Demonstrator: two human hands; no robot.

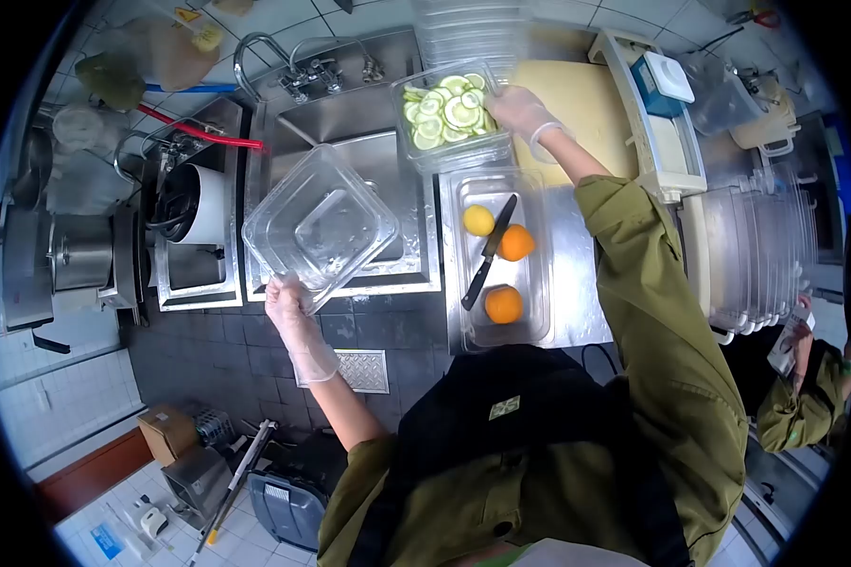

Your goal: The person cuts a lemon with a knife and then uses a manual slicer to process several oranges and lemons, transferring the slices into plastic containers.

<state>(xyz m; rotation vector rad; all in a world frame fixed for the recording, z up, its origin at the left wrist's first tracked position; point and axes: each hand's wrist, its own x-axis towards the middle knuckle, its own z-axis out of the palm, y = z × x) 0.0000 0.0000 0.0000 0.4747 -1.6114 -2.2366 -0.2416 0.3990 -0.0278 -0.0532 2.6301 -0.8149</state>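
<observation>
My left hand [296, 317], in a clear glove, is closed on the near corner of a clear plastic container [326, 222]. That container is tilted over the sink and holds no food. At the upper right, my right hand [525, 113], also gloved, grips the edge of a second clear container [459, 151] full of sliced limes [449, 109]. Below it, a clear tray [536, 331] lies on the steel counter. In the tray are a lemon [478, 220], an orange [515, 243], another orange [504, 304] and a black-handled knife [490, 253] leaning across the fruit.
The steel sink [416, 274] with its faucet [303, 76] lies to the left. A yellow cutting board [586, 104] is beyond my right hand. Stacked clear containers [459, 28] stand at the back. Another person [804, 397] is at the far right.
</observation>
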